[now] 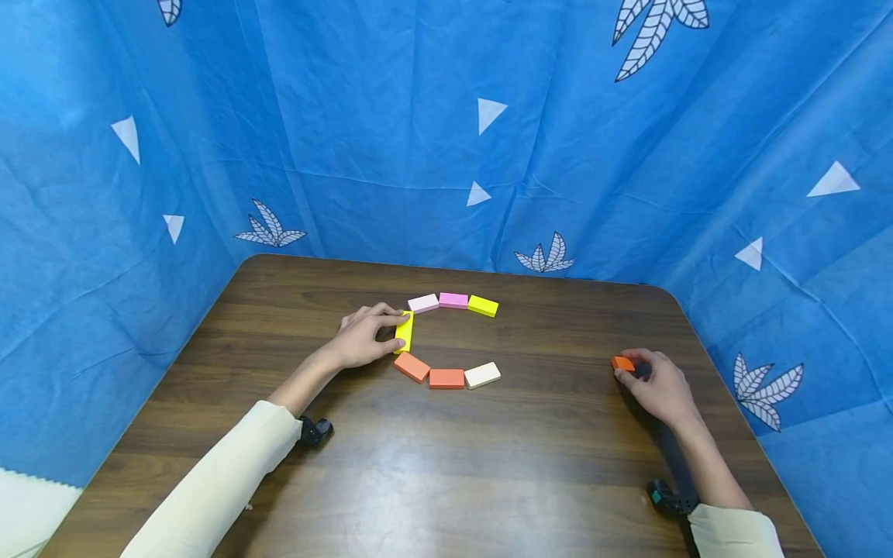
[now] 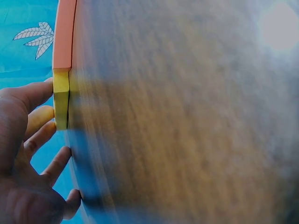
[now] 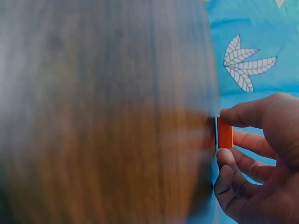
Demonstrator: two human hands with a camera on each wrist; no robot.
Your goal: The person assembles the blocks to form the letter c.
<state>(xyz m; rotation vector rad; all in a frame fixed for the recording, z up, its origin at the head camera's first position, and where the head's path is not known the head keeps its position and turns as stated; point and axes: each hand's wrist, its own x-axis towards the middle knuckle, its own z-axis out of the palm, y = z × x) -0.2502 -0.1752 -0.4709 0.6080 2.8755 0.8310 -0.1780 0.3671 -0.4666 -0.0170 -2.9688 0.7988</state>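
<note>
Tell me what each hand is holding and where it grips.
The left hand pinches the yellow block by its two ends. The right hand holds a small orange block by its opposite sides.

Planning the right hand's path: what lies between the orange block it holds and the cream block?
Only bare wooden table between the orange block and the cream block, per the head view.
</note>
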